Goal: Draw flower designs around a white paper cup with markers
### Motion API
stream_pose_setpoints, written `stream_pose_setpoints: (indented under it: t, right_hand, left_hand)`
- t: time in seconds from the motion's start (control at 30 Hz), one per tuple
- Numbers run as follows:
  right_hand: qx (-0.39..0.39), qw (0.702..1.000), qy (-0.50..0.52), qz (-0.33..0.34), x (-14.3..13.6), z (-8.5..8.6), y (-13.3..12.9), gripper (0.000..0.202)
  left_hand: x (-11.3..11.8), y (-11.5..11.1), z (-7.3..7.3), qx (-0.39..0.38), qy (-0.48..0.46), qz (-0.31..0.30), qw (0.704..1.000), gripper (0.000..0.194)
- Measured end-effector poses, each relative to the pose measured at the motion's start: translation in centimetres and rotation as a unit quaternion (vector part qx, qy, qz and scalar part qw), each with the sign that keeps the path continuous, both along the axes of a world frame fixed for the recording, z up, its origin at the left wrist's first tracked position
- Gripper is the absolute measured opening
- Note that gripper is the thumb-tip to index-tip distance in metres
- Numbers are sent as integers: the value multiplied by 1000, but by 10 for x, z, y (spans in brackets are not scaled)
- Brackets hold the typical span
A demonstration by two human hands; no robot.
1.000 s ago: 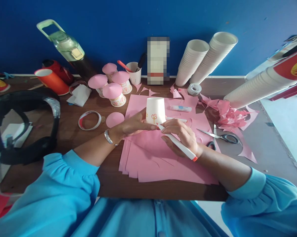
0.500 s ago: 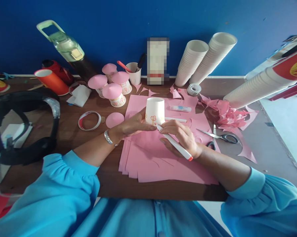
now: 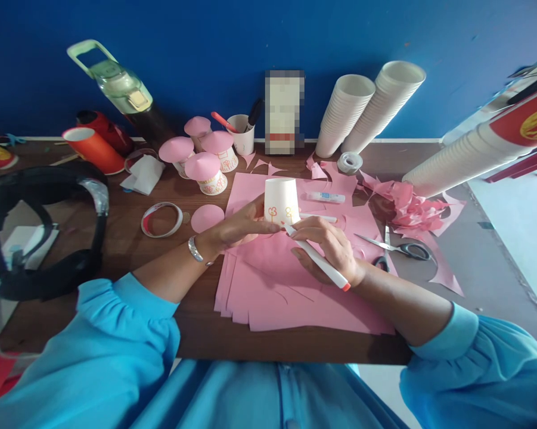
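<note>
My left hand (image 3: 245,225) holds a white paper cup (image 3: 281,198) upside down, thumb along its lower edge. Small flowers in red and yellow are drawn near the cup's rim. In my right hand (image 3: 328,244) is a white marker (image 3: 320,263) with an orange end, its tip close to the cup's lower edge; whether it touches cannot be made out. Beneath both hands lies a stack of pink paper sheets (image 3: 268,307). A glue stick (image 3: 325,196) and a white pen-like stick (image 3: 319,218) rest on the sheets behind my right hand.
Several decorated cups with pink cone tops (image 3: 203,165) stand behind left, beside a cup of markers (image 3: 242,143). Stacked paper cups (image 3: 346,113) stand at the back. Scissors (image 3: 411,250) and crumpled pink scraps (image 3: 413,205) lie right; a tape roll (image 3: 161,220) and pink disc (image 3: 208,218) left.
The cup has turned in my left hand: the red flower has shifted left and a yellow flower now shows beside it. The marker stays near the rim.
</note>
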State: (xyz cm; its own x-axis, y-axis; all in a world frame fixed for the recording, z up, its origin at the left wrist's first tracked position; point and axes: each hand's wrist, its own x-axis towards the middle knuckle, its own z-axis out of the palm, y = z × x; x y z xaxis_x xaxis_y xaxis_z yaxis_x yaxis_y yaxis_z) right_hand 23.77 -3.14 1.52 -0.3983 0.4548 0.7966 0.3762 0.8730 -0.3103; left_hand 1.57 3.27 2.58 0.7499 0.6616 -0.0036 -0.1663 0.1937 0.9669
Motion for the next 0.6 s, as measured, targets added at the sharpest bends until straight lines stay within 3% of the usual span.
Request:
stream_pose_setpoints:
  t: [0.3,0.6]
  right_hand:
    - [-18,999,4,26,0,-5,0,33]
    - [-6,1000,2,4,2,-2,1,30]
  left_hand:
    - [-3,5,-17,-24,38,19,999,89]
    - [-1,3,-7,-28,0,14,1000,80]
